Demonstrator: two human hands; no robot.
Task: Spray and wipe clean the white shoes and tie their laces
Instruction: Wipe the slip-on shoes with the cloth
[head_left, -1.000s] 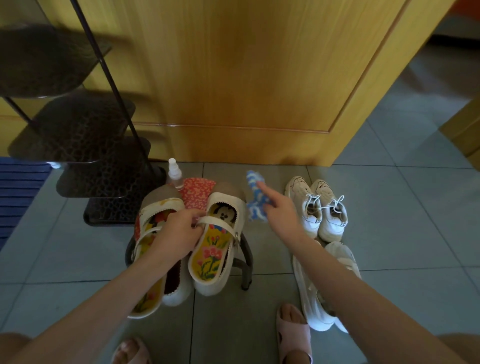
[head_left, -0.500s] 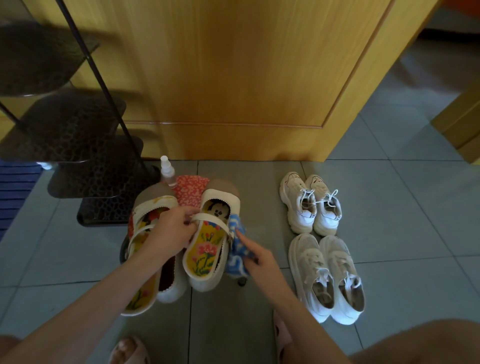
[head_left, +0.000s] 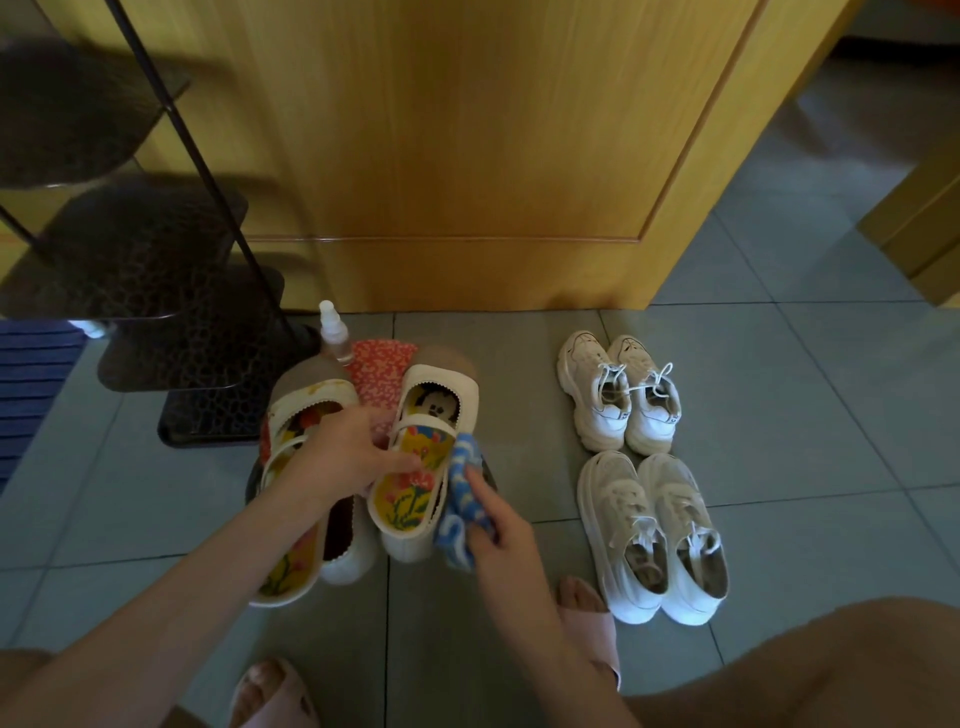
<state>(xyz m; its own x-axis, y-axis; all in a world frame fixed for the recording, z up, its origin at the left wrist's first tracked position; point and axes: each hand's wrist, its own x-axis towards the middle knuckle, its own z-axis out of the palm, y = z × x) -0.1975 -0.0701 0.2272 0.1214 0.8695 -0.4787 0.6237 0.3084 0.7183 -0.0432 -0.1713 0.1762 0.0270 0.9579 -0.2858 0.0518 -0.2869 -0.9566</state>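
Blue cloth (head_left: 461, 499) lowered against strap shoe (head_left: 439, 387), pinched in right grip (head_left: 503, 540), left grip (head_left: 340, 460) holding shoe

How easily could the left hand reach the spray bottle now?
Probably not yet: the left hand grips the strap shoe. The spray bottle stands uncovered just beyond the shoes' toes, so once it lets go the way looks free.

Dim warm indoor light, soft shadows, wide-angle bending at edges, slight motion blur
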